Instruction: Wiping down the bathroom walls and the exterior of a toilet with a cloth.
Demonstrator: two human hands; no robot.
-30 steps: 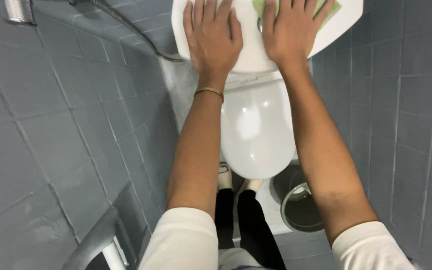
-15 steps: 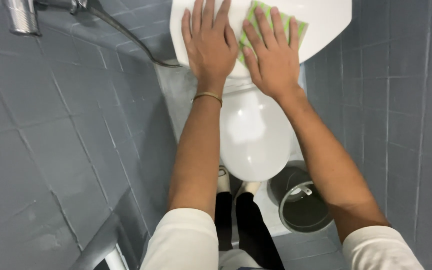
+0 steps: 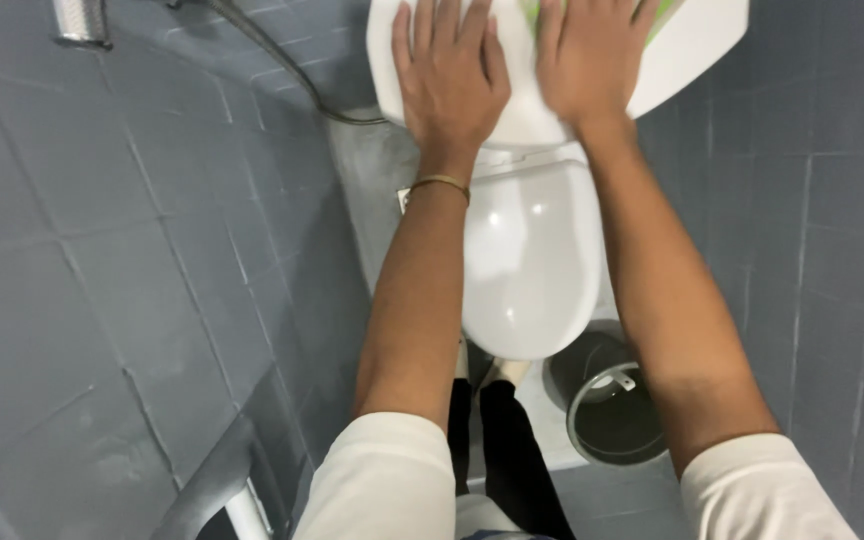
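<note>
Both hands lie flat with fingers spread, neither grip closed on anything. The right hand (image 3: 584, 62) presses a green cloth (image 3: 664, 15) onto the white cistern lid (image 3: 697, 55); the left hand (image 3: 450, 75) rests bare beside it. Below sits the closed toilet seat lid (image 3: 532, 265), with a metal bin (image 3: 614, 415) on the floor to its right.

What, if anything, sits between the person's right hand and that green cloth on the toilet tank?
Nothing visible does. The right hand lies flat directly on the green cloth, covering most of it, on the white tank lid. The left hand rests beside it on the bare lid.
</note>
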